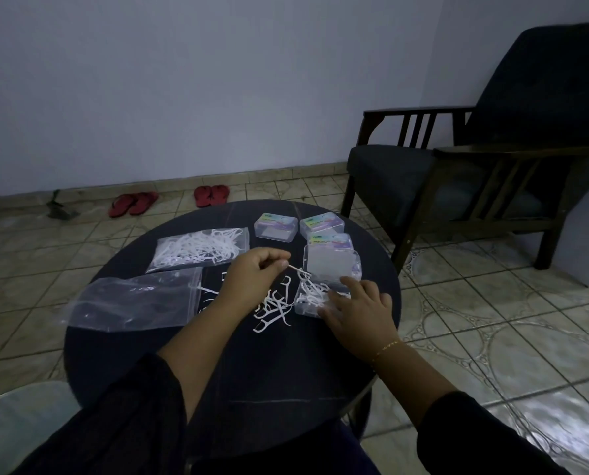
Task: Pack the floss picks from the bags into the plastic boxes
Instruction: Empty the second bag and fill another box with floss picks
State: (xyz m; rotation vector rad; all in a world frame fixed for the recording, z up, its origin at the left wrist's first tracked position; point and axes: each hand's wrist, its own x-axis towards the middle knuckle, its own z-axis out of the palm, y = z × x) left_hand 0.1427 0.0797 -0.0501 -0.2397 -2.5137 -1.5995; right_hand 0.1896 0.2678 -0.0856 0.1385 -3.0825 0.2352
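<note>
Centre frame: left hand (255,269) pinches 1 floss pick (298,270) above the open box (324,293). Right hand (358,311), fingers spread, steadies that box.

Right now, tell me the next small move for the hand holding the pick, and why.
Probably lower the left hand a little to the right and drop its floss pick into the open box. The pick is pinched just above that box, which the right hand steadies and which already holds picks; more loose picks wait on the table beside it.
</note>
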